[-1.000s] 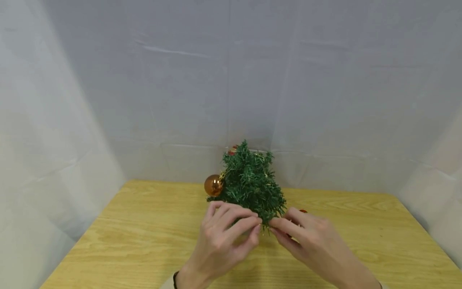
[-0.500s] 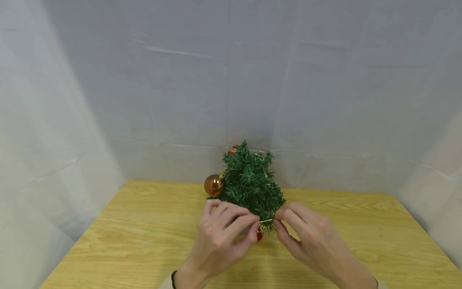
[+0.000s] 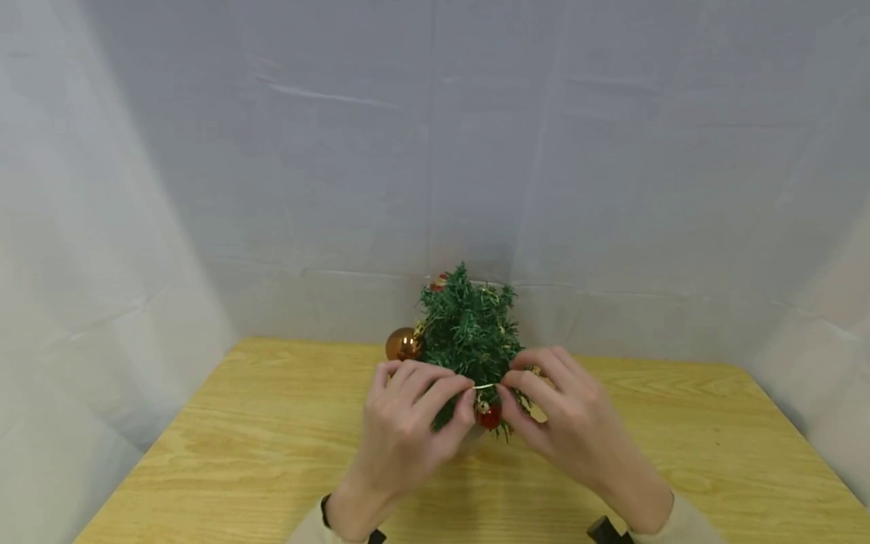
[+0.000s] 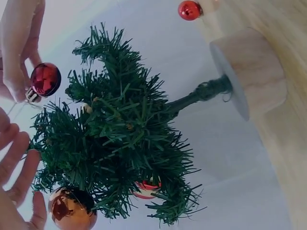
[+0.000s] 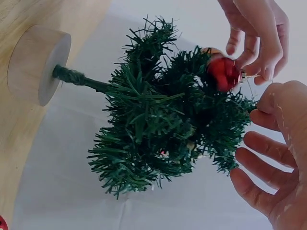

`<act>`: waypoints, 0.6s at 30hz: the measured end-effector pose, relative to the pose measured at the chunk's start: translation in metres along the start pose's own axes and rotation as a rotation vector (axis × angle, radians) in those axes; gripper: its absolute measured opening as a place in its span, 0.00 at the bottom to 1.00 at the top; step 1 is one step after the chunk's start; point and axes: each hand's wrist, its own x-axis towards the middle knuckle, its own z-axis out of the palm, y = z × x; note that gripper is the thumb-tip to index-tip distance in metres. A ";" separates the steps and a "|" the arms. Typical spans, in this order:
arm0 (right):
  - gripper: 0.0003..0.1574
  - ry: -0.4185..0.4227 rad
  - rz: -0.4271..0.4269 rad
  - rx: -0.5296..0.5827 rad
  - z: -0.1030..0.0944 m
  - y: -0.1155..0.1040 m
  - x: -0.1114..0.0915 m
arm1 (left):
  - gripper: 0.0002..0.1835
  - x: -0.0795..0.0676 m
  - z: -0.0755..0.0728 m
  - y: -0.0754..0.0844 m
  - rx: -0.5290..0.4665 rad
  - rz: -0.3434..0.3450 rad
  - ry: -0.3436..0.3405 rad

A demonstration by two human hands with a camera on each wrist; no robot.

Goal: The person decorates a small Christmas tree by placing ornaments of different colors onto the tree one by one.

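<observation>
A red bauble [image 3: 488,415] with a metal cap hangs from a thin gold cord [image 3: 485,386] in front of a small artificial Christmas tree [image 3: 469,332]. My left hand [image 3: 414,423] pinches the cord's left end between thumb and forefinger. On the other side, my right hand [image 3: 571,415] pinches the right end, so the cord is stretched between them. The right wrist view has the bauble [image 5: 224,74] close against the upper branches. A copper bauble [image 4: 72,208] hangs on the tree's left side, near my left hand's fingers.
The tree stands on a round wooden base [image 4: 254,72]. A red-and-white ornament [image 3: 439,282] is near its top. Another small red ball [image 4: 190,10] lies on the wooden table [image 3: 272,438]. A pale cloth wall [image 3: 435,151] rises behind.
The red bauble, mostly hidden at first, has come into view between my hands. Both hands have risen toward the middle of the tree with the cord between them.
</observation>
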 end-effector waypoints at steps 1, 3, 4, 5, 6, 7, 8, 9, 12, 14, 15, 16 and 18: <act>0.20 0.004 0.007 0.001 0.002 0.001 0.000 | 0.12 0.000 0.000 0.000 0.011 -0.015 -0.009; 0.20 0.006 0.022 0.000 0.004 0.002 0.000 | 0.11 0.002 0.000 -0.001 0.031 -0.047 -0.030; 0.20 0.008 0.029 0.001 0.006 0.002 0.000 | 0.10 0.002 0.000 -0.001 0.041 -0.062 -0.044; 0.20 0.010 0.037 0.002 0.007 0.003 0.000 | 0.09 0.004 0.000 -0.001 0.050 -0.075 -0.057; 0.21 0.008 0.047 0.002 0.008 0.003 0.000 | 0.08 0.005 0.000 0.000 0.058 -0.086 -0.066; 0.21 0.005 0.058 0.001 0.008 0.003 0.000 | 0.07 0.006 -0.001 0.000 0.066 -0.098 -0.075; 0.21 0.004 0.066 -0.001 0.009 0.004 0.001 | 0.05 0.007 -0.001 0.001 0.073 -0.108 -0.084; 0.22 0.005 0.074 -0.002 0.010 0.004 0.001 | 0.05 0.009 -0.001 0.001 0.083 -0.117 -0.093; 0.22 0.010 0.100 -0.003 0.012 0.005 0.003 | 0.04 0.012 -0.002 0.003 0.118 -0.133 -0.115; 0.22 0.015 0.117 -0.003 0.013 0.005 0.004 | 0.04 0.014 -0.002 0.004 0.146 -0.134 -0.122; 0.22 0.019 0.128 -0.002 0.013 0.005 0.004 | 0.04 0.015 -0.003 0.005 0.159 -0.134 -0.127; 0.21 0.023 0.138 0.000 0.014 0.005 0.005 | 0.04 0.015 -0.002 0.005 0.171 -0.132 -0.127; 0.17 0.029 0.158 -0.006 0.015 0.005 0.006 | 0.04 0.016 -0.002 0.005 0.191 -0.135 -0.127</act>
